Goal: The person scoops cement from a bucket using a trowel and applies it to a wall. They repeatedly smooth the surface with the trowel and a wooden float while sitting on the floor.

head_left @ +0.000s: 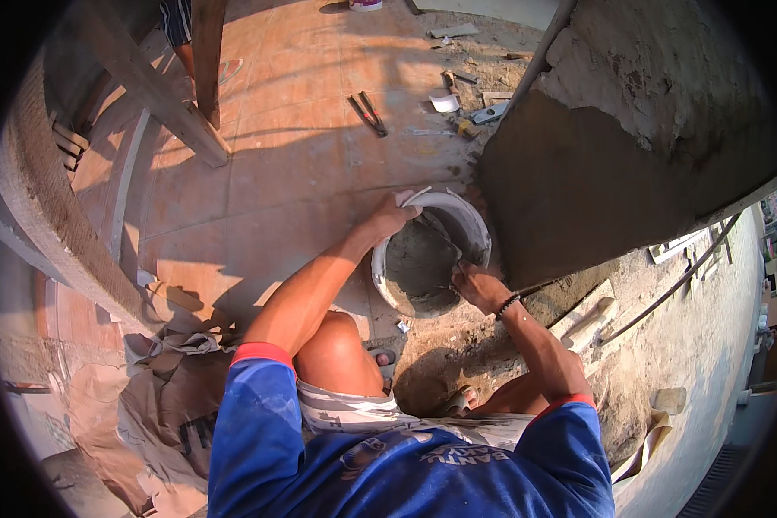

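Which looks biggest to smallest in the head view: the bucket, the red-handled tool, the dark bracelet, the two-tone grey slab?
Largest to smallest:
1. two-tone grey slab
2. bucket
3. red-handled tool
4. dark bracelet

Apparent size only; the tool lies farther from the camera than the bracelet.

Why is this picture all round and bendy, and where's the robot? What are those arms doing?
There's no robot here, just a person with two bare hands. The camera sits on the person's head and looks down, so you see nearly what they see. Its very wide lens makes straight edges look bent.

The left hand grips the rim of a white bucket with gray mix inside. The right hand is at the bucket's other side, curled; what it may be holding is too hidden to tell.

On the tiled floor beyond lie cutters with red on their handles. Crumpled brown paper lies at the lower left.
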Tool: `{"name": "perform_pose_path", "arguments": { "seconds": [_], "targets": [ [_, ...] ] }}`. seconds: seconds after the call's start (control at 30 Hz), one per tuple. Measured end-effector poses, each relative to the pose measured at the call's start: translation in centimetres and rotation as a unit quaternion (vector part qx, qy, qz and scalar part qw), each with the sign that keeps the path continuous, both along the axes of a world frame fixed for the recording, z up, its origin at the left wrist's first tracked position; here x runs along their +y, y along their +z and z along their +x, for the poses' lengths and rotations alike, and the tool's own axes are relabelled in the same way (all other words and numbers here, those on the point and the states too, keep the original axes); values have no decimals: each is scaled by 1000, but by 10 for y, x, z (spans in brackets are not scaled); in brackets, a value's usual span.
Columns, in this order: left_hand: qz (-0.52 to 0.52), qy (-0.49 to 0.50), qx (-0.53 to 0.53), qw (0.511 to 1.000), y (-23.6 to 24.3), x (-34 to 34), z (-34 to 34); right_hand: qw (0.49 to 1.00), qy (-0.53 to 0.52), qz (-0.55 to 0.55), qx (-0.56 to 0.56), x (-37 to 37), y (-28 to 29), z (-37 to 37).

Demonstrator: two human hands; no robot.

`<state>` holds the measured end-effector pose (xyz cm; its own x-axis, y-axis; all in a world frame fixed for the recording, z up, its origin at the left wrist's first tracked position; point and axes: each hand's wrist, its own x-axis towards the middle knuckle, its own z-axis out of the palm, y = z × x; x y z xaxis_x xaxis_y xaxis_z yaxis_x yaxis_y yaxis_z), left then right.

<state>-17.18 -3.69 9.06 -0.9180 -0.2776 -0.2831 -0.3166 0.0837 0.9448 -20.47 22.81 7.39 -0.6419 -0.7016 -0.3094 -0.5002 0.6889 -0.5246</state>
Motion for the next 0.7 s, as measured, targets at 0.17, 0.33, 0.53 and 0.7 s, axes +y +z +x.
{"name": "perform_pose_path", "arguments": {
  "seconds": [0.17, 0.33, 0.53, 0.7],
  "targets": [
    [90, -66, 30, 993, -26, -17, -3, 978, 206, 26, 7, 23, -23, 5],
    [7, -119, 1, 993, 18, 8, 3, 984, 178, 18, -13, 21, 39, -4],
    [-52, -138, 37, 988, 16, 21, -1, 992, 79, -25, 94, -4, 30, 0],
    [-55, -233, 12, 971, 27, 33, -5, 947, 204, 57, 240, -17, 26, 45]
  ]
}}
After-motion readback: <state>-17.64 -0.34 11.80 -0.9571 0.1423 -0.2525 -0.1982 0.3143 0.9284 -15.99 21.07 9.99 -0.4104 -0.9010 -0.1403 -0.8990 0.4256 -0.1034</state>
